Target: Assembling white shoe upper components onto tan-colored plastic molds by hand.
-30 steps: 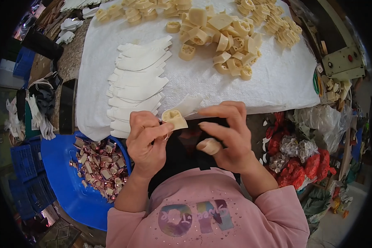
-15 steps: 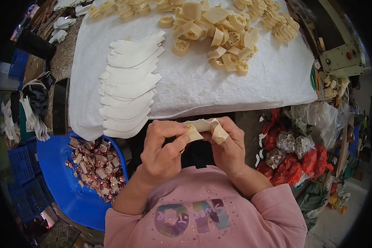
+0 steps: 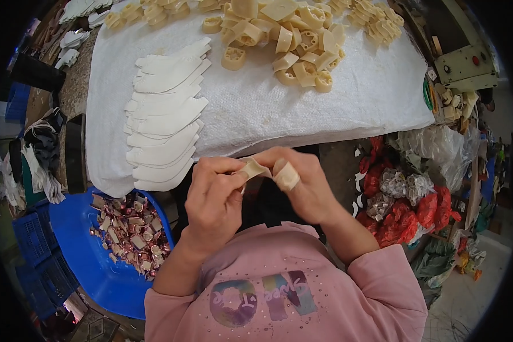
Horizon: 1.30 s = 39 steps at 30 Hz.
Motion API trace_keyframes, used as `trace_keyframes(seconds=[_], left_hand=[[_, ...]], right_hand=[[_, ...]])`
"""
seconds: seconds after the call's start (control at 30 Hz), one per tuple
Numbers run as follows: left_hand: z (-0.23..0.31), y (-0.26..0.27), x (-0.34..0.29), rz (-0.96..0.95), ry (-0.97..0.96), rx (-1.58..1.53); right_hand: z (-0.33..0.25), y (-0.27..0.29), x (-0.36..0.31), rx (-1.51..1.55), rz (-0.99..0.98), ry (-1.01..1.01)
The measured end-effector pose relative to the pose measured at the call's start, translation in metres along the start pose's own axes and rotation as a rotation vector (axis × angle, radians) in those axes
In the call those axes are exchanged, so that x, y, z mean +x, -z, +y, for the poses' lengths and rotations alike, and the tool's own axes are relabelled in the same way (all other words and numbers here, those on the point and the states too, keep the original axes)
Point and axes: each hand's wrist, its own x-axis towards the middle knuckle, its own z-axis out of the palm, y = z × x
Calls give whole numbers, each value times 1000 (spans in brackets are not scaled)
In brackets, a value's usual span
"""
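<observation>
Edge of the white sheet (image 3: pixel 308 108), near side: both hands meet just below it in view, over the dark lap (image 3: pixel 272 208). Left hand (image 3: pixel 214 199) nearly closed, thumb and fingers pinching a cream piece (image 3: pixel 256 169) by its left end, hollow side showing. Piece sits between the two hands. Right hand (image 3: pixel 305 181) half curled, fingers bent over the far side of the piece, thumb in a pale wrap (image 3: pixel 286 175) close on the right. Cannot tell whether the right hand grips the piece or only touches it; fingertips hidden.

White strips (image 3: pixel 165 114) overlap in a fanned column on the left part of the sheet, lowest one near the near edge and the left hand. Right of the strips, plain sheet runs wide up to a heap of cream blocks (image 3: pixel 308 43); one loose block (image 3: pixel 233 58) sits beside the heap's left side. More open sheet toward the right near corner.

Left flank tight: blue basin (image 3: pixel 91 273), holding shiny pinkish bits (image 3: pixel 137 233), reaches up to the left forearm in view. Right flank looser: dark floor (image 3: pixel 341 165) between right hand and red bags (image 3: pixel 402 222).
</observation>
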Motion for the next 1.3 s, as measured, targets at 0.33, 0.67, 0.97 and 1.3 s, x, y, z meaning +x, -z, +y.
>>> trace_keyframes(seconds=[0.33, 0.67, 0.97, 1.3], left_hand=[[-7, 3, -3, -159, -56, -419], [-1, -7, -8, 59, 305, -521], [6, -14, -6, 114, 513, -659], [5, -17, -8, 46, 488, -552]], right_hand=[[12, 17, 18, 569, -303, -240], [23, -1, 18, 663, -50, -163], [23, -15, 10, 67, 137, 214], [18, -5, 12, -232, 151, 344]])
